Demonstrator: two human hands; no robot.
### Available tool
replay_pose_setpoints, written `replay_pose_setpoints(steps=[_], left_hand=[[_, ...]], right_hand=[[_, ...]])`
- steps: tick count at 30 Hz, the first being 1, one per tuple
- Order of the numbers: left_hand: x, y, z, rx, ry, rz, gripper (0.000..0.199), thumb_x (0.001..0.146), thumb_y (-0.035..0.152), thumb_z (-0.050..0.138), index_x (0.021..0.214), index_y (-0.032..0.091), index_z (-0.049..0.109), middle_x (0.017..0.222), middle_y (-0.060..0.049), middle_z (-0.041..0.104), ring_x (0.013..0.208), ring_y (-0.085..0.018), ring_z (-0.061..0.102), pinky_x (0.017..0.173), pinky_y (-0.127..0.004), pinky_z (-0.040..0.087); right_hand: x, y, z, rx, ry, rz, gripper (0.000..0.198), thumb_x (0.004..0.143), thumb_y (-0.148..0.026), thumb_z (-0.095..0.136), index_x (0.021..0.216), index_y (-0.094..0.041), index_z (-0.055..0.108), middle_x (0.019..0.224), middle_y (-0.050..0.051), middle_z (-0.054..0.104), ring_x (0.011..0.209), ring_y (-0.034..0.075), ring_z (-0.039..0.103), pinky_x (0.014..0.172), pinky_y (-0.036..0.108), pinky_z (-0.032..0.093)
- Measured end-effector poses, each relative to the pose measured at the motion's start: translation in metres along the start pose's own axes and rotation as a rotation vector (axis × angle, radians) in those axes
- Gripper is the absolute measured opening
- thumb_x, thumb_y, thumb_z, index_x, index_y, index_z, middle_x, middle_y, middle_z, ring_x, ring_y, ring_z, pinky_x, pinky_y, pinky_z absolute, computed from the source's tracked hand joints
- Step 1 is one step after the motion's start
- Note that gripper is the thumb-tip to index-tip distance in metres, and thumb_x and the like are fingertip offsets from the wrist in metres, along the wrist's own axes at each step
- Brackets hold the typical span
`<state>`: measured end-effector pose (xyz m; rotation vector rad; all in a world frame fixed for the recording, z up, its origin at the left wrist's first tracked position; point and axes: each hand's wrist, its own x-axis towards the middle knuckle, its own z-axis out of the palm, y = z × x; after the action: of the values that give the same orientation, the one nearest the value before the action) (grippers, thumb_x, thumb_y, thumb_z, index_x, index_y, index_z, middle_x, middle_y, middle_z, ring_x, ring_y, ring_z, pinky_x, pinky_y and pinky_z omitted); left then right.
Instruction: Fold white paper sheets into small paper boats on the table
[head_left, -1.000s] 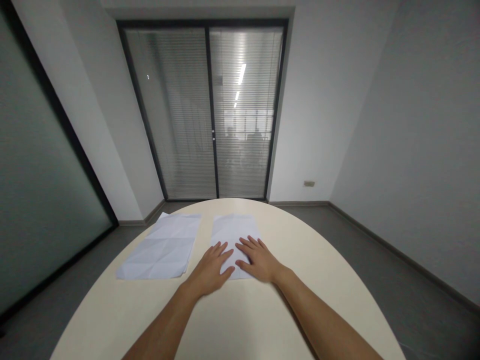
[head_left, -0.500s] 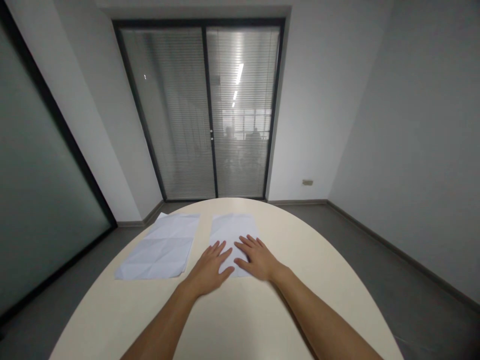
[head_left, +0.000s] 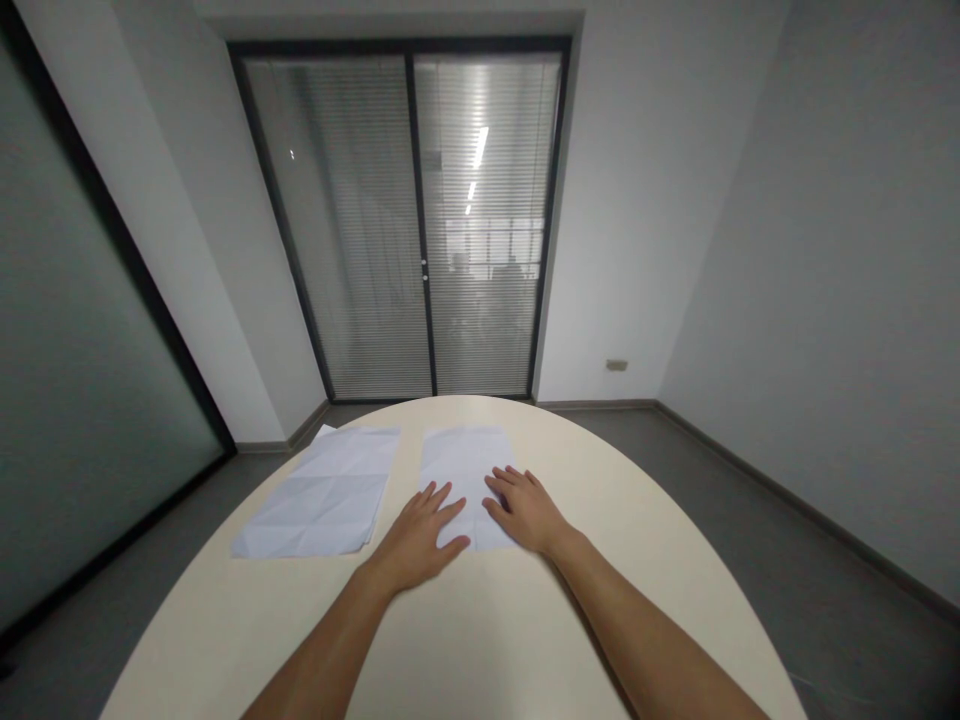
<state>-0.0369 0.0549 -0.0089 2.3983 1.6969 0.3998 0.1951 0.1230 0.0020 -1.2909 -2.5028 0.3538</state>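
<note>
A white sheet of paper [head_left: 465, 460] lies flat on the round, cream table [head_left: 465, 640] in front of me. My left hand [head_left: 416, 540] rests over its left lower edge, palm down with the fingers spread. On the right side of the same sheet is my right hand [head_left: 523, 508], fingers apart and slightly bent, holding nothing. Further left lies a creased stack of white sheets [head_left: 319, 495], its edges not quite lined up; neither hand touches it.
The table's curved edge runs round both sides. Beyond it stands a black-framed glass door [head_left: 420, 230] with blinds. A frosted glass panel [head_left: 75, 350] is at the left, and a small wall socket [head_left: 616, 365] sits low on the right wall.
My right hand has slid a little to the right over the sheet, and its fingers have drawn in slightly. My left hand stays in almost the same place.
</note>
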Motion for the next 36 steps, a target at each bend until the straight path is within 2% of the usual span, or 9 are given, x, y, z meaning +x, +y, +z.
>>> replay_pose_setpoints(steps=[3, 5, 8, 11, 18, 21, 25, 30, 36], left_hand=[[0.002, -0.002, 0.002, 0.01, 0.044, -0.044, 0.059, 0.094, 0.056, 0.05, 0.145, 0.027, 0.05, 0.16, -0.009, 0.034, 0.15, -0.035, 0.023, 0.12, -0.056, 0.024], [0.003, -0.004, 0.003, 0.017, 0.07, -0.067, 0.057, 0.095, 0.055, 0.049, 0.144, 0.026, 0.052, 0.158, -0.01, 0.037, 0.149, -0.035, 0.026, 0.119, -0.056, 0.026], [0.003, -0.005, 0.004, 0.031, 0.091, -0.077, 0.056, 0.095, 0.053, 0.049, 0.142, 0.024, 0.054, 0.156, -0.011, 0.041, 0.148, -0.036, 0.029, 0.118, -0.056, 0.029], [0.004, -0.006, 0.005, 0.037, 0.101, -0.075, 0.055, 0.095, 0.052, 0.049, 0.141, 0.023, 0.055, 0.156, -0.011, 0.041, 0.147, -0.036, 0.03, 0.118, -0.055, 0.029], [0.006, -0.008, 0.008, 0.045, 0.112, -0.087, 0.054, 0.097, 0.053, 0.045, 0.143, 0.025, 0.053, 0.156, -0.01, 0.041, 0.148, -0.035, 0.03, 0.118, -0.054, 0.027], [0.008, -0.008, 0.01, 0.047, 0.108, -0.094, 0.053, 0.099, 0.05, 0.04, 0.144, 0.024, 0.051, 0.157, -0.011, 0.039, 0.148, -0.035, 0.028, 0.118, -0.055, 0.027], [0.008, -0.006, 0.009, 0.052, 0.087, -0.09, 0.056, 0.099, 0.051, 0.04, 0.146, 0.023, 0.049, 0.159, -0.012, 0.037, 0.149, -0.037, 0.024, 0.119, -0.055, 0.025], [0.005, -0.002, 0.004, 0.033, 0.029, -0.073, 0.063, 0.094, 0.058, 0.048, 0.148, 0.026, 0.046, 0.161, -0.01, 0.031, 0.151, -0.038, 0.019, 0.12, -0.059, 0.02], [0.003, 0.0, 0.0, 0.001, 0.013, -0.012, 0.058, 0.093, 0.058, 0.05, 0.145, 0.03, 0.049, 0.16, -0.005, 0.036, 0.15, -0.035, 0.023, 0.12, -0.06, 0.018]], right_hand=[[0.001, 0.004, -0.002, 0.07, 0.02, -0.099, 0.054, 0.099, -0.052, 0.04, 0.135, -0.019, 0.062, 0.146, 0.012, 0.054, 0.139, 0.027, 0.045, 0.117, 0.044, 0.03], [0.001, 0.008, -0.003, 0.094, -0.008, -0.159, 0.06, 0.095, -0.061, 0.045, 0.135, -0.02, 0.062, 0.147, 0.012, 0.052, 0.141, 0.03, 0.042, 0.117, 0.045, 0.03], [0.001, 0.014, -0.003, 0.09, -0.063, -0.222, 0.08, 0.079, -0.074, 0.06, 0.14, -0.022, 0.058, 0.152, 0.014, 0.046, 0.144, 0.036, 0.035, 0.118, 0.052, 0.026], [0.001, 0.017, -0.001, 0.088, -0.077, -0.221, 0.086, 0.075, -0.075, 0.065, 0.141, -0.022, 0.057, 0.153, 0.015, 0.044, 0.145, 0.037, 0.033, 0.118, 0.054, 0.024], [0.004, 0.005, -0.01, 0.063, -0.01, -0.277, 0.077, 0.074, -0.065, 0.071, 0.14, -0.028, 0.056, 0.143, 0.008, 0.058, 0.137, 0.032, 0.046, 0.118, 0.054, 0.02], [0.003, -0.002, -0.013, 0.054, 0.008, -0.346, 0.064, 0.079, -0.056, 0.07, 0.136, -0.029, 0.06, 0.137, 0.006, 0.063, 0.129, 0.028, 0.054, 0.115, 0.044, 0.03], [0.001, -0.002, -0.012, 0.059, -0.037, -0.349, 0.044, 0.086, -0.05, 0.062, 0.123, -0.027, 0.071, 0.132, 0.006, 0.066, 0.121, 0.025, 0.059, 0.106, 0.037, 0.042], [0.0, 0.0, -0.014, 0.067, -0.062, -0.376, 0.052, 0.081, -0.057, 0.066, 0.124, -0.027, 0.071, 0.133, 0.007, 0.065, 0.123, 0.027, 0.058, 0.107, 0.037, 0.043], [0.0, -0.005, -0.012, 0.064, -0.023, -0.394, 0.041, 0.087, -0.046, 0.062, 0.119, -0.024, 0.073, 0.124, 0.007, 0.07, 0.116, 0.024, 0.062, 0.103, 0.033, 0.046]])
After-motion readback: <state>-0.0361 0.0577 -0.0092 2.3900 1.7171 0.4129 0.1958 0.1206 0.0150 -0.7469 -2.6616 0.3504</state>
